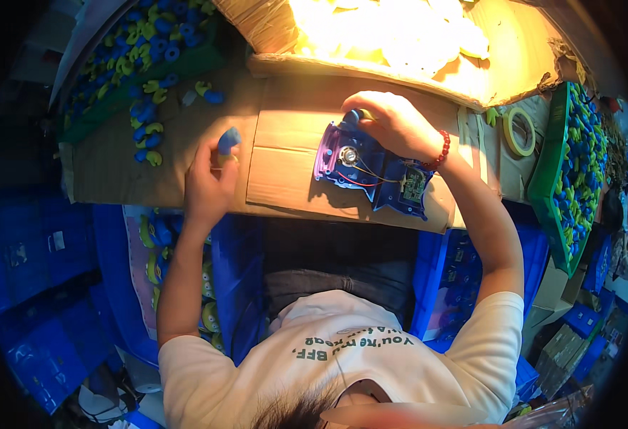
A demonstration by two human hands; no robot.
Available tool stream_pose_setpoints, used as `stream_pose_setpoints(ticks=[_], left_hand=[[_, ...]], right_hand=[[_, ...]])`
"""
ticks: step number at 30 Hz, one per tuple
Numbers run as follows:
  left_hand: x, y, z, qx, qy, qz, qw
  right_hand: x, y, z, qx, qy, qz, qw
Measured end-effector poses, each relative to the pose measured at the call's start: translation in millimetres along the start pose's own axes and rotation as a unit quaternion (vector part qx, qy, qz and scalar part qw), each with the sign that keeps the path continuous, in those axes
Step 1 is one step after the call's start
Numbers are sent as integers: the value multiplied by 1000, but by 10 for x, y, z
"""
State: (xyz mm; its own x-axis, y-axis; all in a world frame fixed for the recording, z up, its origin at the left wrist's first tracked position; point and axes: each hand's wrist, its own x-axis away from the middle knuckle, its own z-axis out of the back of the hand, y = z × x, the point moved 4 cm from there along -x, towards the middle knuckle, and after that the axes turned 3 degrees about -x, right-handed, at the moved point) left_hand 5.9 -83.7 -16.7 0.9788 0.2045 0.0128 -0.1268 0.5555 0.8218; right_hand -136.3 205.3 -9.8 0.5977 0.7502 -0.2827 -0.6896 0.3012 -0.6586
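Note:
My left hand [212,182] is raised over the left part of the cardboard, its fingers closed on a small blue and yellow-green plastic piece [229,139]. On the cardboard to the right lies an open blue toy housing [373,161]. Inside it show a round silver part, thin red and yellow wires and a small green circuit board [413,184]; purple edging runs down its left side. My right hand [398,123] reaches over the far edge of this housing. Its fingers pinch a blue piece [354,116] at the housing's top left corner; part of that piece is hidden.
A green-edged tray [117,100] heaped with blue and yellow-green pieces stands far left, with several loose pieces [148,136] beside it. A similar green tray [558,179] is at the right, near a tape roll [518,132]. A brightly lit cardboard box [371,68] fills the back.

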Motion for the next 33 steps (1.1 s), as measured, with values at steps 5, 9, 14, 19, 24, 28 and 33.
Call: stream_pose_setpoints(ticks=[5,9,14,19,24,28,33], left_hand=[[628,342,-523,425,-207,168,865],[861,378,-1100,488,-295,293,768],[786,358,-1377,486,-259,267,791],[747,414,-1377,491,-243,276,790],[794,441,-1390,508,-236,293,775],[757,391,-1421,475,-245,276,799],[741,406,-1386,463,-237,288,804]], right_hand=[[-65,-29,-60,29,-35,30,999],[-41,-49,-57,36,-41,38,998],[-15,-36,-78,32,-26,49,998],[3,-41,-91,39,-12,55,998],[12,-29,-101,38,-8,50,998],[15,-40,-97,42,-10,54,998],[32,-56,-90,45,-7,65,997]])
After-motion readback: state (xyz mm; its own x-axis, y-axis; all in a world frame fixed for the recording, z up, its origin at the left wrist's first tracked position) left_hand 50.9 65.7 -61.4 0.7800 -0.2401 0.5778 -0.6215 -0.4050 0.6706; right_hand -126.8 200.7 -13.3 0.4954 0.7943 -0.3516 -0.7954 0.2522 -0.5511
